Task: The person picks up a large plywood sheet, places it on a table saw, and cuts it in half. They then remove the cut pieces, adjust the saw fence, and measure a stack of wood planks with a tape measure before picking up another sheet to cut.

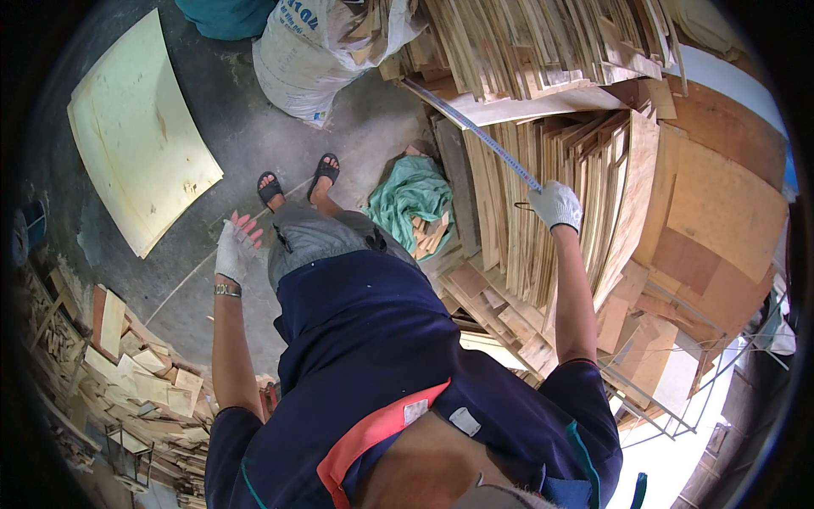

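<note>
My right hand, in a white knit glove, is closed around a tape measure whose case is mostly hidden by the fingers. Its blade runs out toward the far left, along a pale board on the wood stacks. A dark wrist loop hangs beside that hand. On the left, my left hand wears a glove with bare fingertips and a metal band at the wrist. Its fingers are spread and hold nothing, above the concrete floor.
A large pale veneer sheet lies on the floor at left. White sack and green sack of offcuts stand ahead. Thin boards are stacked at right, beside leaning plywood panels. Scrap wood is piled at lower left.
</note>
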Motion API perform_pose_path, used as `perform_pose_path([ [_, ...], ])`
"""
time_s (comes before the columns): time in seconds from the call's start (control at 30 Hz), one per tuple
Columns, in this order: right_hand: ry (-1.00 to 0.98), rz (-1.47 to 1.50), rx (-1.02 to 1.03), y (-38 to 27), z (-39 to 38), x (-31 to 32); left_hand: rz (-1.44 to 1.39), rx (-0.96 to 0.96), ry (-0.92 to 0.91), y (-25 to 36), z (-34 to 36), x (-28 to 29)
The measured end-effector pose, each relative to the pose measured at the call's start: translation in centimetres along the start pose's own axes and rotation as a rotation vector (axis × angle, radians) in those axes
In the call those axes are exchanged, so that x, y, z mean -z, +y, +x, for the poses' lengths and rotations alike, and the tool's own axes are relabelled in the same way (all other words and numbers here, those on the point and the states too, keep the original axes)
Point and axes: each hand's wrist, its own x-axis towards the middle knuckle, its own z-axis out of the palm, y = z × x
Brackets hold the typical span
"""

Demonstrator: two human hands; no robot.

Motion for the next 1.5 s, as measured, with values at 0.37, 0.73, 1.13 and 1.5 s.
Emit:
perform_pose_path([
  [0.37, -0.012, -0.002, 0.018, -0.6, 0.4, 0.6, 0.011, -0.016, 0.031, -0.4, -0.1, 0.1],
  [0.73, -0.254, 0.169, 0.045, -3.1, -0.2, -6.1, 0.017, -0.014, 0.003, 2.7, -0.2, -0.8],
  [1.13, -1.224, 1.141, -0.131, -10.9, -18.1, -39.1, 0.226, 0.067, -0.028, 6.2, 0.3, -3.5],
  [1.5, -1.086, 1.475, -0.404, -18.2, -35.4, -44.7, 0.683, 0.166, -0.224, 11.0, 5.5, -13.2],
])
